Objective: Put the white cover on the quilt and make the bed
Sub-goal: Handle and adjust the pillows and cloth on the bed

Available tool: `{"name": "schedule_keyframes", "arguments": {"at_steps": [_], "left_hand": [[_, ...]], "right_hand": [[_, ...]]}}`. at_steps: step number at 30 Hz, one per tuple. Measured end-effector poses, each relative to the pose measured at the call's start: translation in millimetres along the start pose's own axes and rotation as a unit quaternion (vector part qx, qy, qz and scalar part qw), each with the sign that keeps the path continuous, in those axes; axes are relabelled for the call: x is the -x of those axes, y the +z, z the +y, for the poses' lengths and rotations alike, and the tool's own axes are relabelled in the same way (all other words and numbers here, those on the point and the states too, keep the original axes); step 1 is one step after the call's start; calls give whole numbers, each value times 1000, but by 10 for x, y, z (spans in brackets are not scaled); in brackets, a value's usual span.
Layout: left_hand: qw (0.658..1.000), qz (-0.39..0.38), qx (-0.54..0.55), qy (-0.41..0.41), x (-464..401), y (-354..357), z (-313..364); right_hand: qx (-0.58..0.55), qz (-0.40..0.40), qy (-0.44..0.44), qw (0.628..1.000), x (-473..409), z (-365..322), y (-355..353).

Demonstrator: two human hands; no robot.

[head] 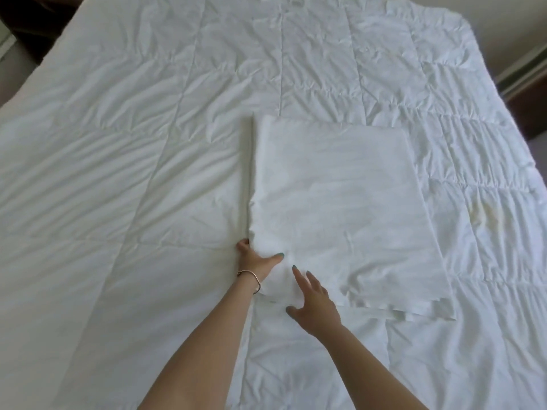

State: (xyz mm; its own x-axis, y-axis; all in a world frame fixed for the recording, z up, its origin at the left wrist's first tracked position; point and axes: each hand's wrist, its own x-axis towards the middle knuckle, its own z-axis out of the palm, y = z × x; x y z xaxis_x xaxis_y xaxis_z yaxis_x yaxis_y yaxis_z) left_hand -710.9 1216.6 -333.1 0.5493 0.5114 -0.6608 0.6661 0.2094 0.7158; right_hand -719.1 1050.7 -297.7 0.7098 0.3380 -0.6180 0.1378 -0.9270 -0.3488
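A white quilt (148, 161) spreads over nearly the whole frame, its right edge falling away at the upper right beside a strip of floor (529, 84). The folded white cover (340, 202) lies on it at the centre, with bare quilt on every side. The left hand (254, 257), with a bracelet (251, 276) on its wrist, pinches the cover's lower left corner. The right hand (315, 303) hovers just beside it, fingers spread and holding nothing.

A: Reading bright, soft, even. Casting only faint shadows in quilt (148, 143) creases.
B: Bending at edges, wide-angle. Blowing out whites slightly, softening fine detail. Darkening in top-left corner.
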Motion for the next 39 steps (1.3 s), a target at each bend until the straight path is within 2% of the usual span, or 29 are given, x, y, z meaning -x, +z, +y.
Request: {"name": "schedule_keyframes", "arguments": {"at_steps": [3,5,6,8,9,10,12,14,17,20,22,24,27,29,31,33,34,36,37,39], "left_hand": [[997,-37,68,-16,-148,28,19],[996,-43,72,-31,-206,61,57],[999,-28,23,-25,-212,87,78],[990,13,-143,2,-185,151,102],[985,21,-168,13,-185,200,106],[990,8,-142,18,-172,247,144],[998,-40,41,9,-189,306,265],[979,-34,196,-40,-228,289,365],[961,-69,248,-101,-399,225,357],[954,-71,263,-126,-362,260,477],[975,-49,199,-89,-245,366,598],[996,-54,69,-21,-51,537,644],[990,-83,-91,61,137,789,625],[985,-64,-137,87,147,827,594],[986,-33,-135,90,130,733,548],[980,43,-166,101,86,549,471],[965,79,-234,92,67,428,429],[917,102,-382,48,-20,229,308],[910,100,-402,34,-71,158,265],[920,106,-374,52,-182,94,265]], "right_hand": [[-49,11,-8,999,-60,-38,61],[-97,27,-1,995,-108,-35,69],[-107,34,8,994,-123,-18,70],[-94,49,23,994,-127,28,83],[-95,52,26,994,-122,63,102],[-113,50,27,992,-118,105,136],[-160,41,28,986,-95,191,220],[-167,45,26,985,-82,250,268],[-174,64,8,983,-136,278,279],[-189,61,9,980,-246,287,236],[-200,51,4,978,-253,340,227],[-222,42,1,974,-205,427,225],[-242,17,6,970,-193,534,94],[-317,4,17,948,-225,587,-41],[-366,9,20,930,-239,618,-195],[-351,22,11,936,-274,644,-311],[-330,25,6,944,-300,651,-351],[-272,16,-8,962,-372,653,-399],[-236,4,-20,972,-405,651,-406],[-162,-28,-46,985,-466,631,-394]]}}
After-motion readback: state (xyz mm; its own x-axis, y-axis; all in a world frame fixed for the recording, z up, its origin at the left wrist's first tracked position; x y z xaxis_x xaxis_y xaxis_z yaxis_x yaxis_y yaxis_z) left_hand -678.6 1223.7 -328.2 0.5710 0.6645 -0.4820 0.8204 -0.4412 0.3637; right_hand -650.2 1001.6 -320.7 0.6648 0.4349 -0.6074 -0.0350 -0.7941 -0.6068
